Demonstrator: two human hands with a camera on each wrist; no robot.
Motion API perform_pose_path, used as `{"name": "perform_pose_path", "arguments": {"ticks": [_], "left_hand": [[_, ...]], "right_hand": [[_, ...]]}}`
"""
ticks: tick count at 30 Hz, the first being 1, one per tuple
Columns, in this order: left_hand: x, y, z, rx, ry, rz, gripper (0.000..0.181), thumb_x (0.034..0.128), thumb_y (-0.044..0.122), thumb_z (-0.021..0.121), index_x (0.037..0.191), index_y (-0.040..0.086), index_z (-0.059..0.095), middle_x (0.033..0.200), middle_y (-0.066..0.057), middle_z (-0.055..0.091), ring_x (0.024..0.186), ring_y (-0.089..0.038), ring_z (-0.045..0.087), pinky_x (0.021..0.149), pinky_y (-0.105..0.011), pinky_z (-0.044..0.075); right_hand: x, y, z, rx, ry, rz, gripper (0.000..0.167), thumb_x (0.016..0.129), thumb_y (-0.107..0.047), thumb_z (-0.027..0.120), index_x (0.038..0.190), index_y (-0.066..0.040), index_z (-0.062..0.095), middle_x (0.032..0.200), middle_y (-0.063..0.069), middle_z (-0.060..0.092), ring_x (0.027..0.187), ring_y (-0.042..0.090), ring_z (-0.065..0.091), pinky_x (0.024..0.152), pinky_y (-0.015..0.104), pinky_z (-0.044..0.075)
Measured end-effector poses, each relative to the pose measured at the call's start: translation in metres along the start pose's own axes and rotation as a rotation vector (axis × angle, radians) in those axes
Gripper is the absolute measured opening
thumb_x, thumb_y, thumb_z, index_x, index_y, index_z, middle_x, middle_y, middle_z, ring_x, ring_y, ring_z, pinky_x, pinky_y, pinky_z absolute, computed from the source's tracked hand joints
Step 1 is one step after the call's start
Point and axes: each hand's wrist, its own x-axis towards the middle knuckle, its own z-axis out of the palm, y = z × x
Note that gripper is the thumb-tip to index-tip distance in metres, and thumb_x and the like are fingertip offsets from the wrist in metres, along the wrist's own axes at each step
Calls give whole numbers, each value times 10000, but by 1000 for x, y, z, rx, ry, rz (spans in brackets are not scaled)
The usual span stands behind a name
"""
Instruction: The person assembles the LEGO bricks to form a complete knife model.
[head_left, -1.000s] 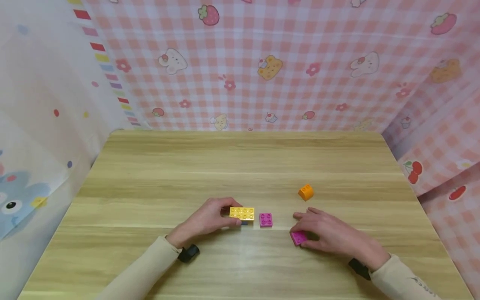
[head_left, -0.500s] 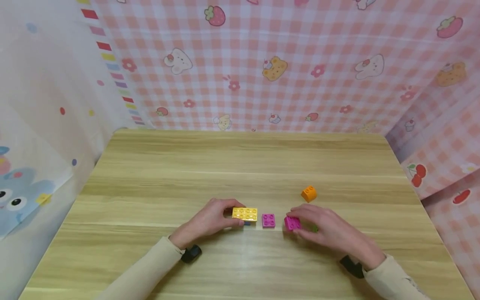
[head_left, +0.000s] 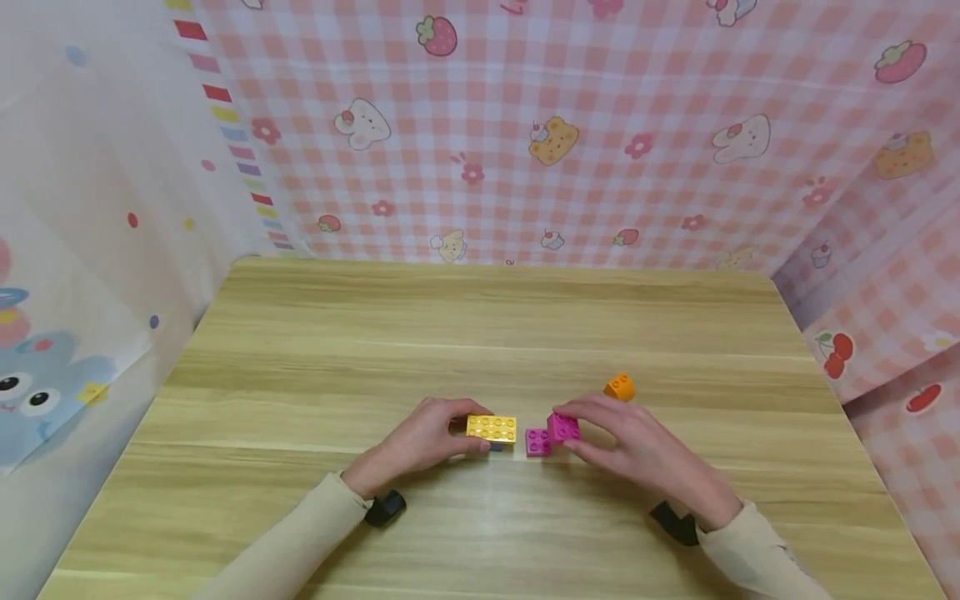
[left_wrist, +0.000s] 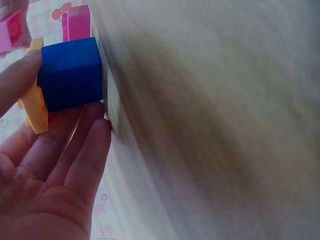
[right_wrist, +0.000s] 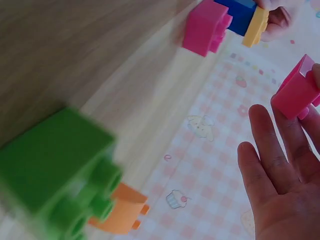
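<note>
Left hand (head_left: 420, 437) grips the yellow brick (head_left: 491, 428) on its blue block (left_wrist: 72, 74), right hand (head_left: 641, 446) pinches a raised pink brick (head_left: 563, 428) near its pink twin (head_left: 537, 443). Loads of tabletop (head_left: 450, 333) runs toward the far edge.

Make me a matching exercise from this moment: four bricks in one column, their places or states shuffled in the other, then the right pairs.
Bricks
1. yellow brick
2. blue brick
3. raised pink brick
4. green brick

Places or states
A. lower one, in the left hand
B. visible in the right wrist view alone
C. pinched by the right hand
D. upper one, in the left hand

Pairs: 1-D, 2-A, 3-C, 4-B
</note>
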Motion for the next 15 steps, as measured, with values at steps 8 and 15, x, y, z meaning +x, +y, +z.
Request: {"name": "perform_pose_path", "arguments": {"ticks": [8,15], "left_hand": [[0,-1,1,14,11,19,346,904,271,830,1209,134,743,1092,57,734,952,-104,611,917,-355,516],[-1,-2,1,22,21,30,337,906,271,829,1206,141,747,1102,56,738,963,-106,619,922,-364,522]], "right_hand": [[15,-10,8,0,24,4,384,933,-216,800,1289,-105,710,1264,11,709,1158,193,672,948,401,586],[27,-15,15,47,33,-21,375,940,-211,794,1285,-92,710,1262,-5,705,1158,169,663,974,385,573]]}}
